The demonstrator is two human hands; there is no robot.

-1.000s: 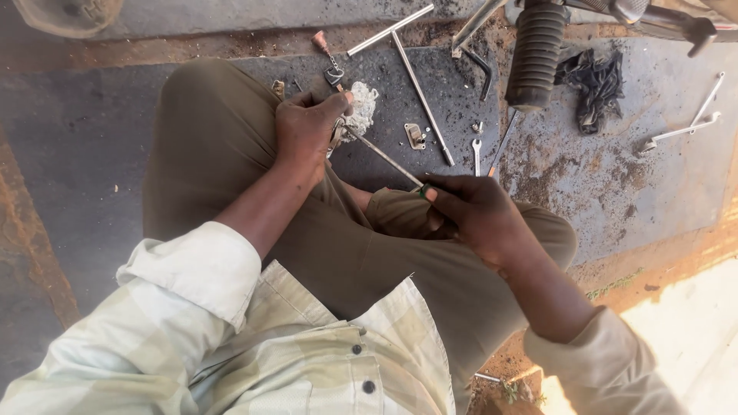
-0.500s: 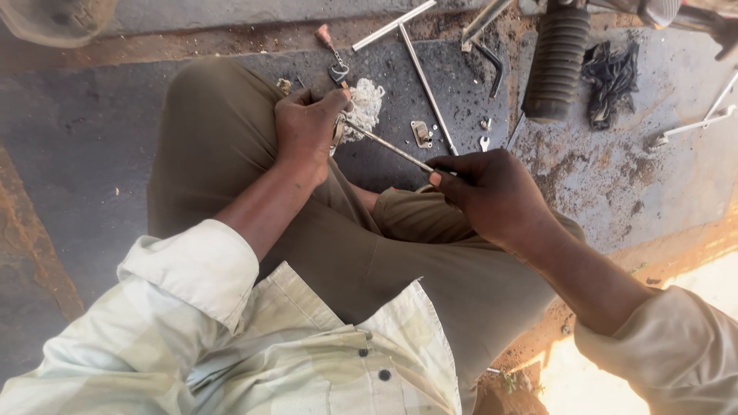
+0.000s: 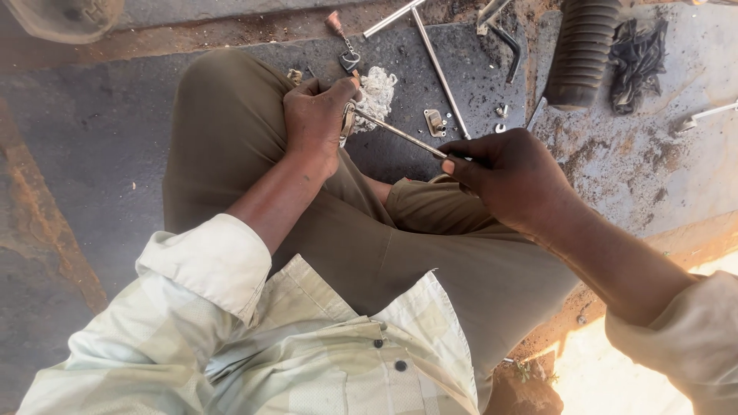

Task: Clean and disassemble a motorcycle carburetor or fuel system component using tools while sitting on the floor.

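Observation:
I sit on the ground with my knees bent, in olive trousers. My left hand (image 3: 317, 123) is closed around a small metal part (image 3: 347, 123) just above my left knee. My right hand (image 3: 511, 173) grips the near end of a thin metal rod (image 3: 400, 134) that runs up and to the left into that part. A wad of white rag (image 3: 377, 92) lies on the ground right behind the left hand.
On the dark, dusty floor lie a long metal rod (image 3: 438, 65), a black ribbed rubber boot (image 3: 582, 50), a black chain-like bundle (image 3: 642, 58), a small bracket (image 3: 435, 121), loose nuts (image 3: 501, 111) and a small key-like piece (image 3: 350, 60). A tyre edge (image 3: 65, 15) shows top left.
My right hand has shifted a little to the right and down along the thin rod. The left hand keeps its grip on the small part.

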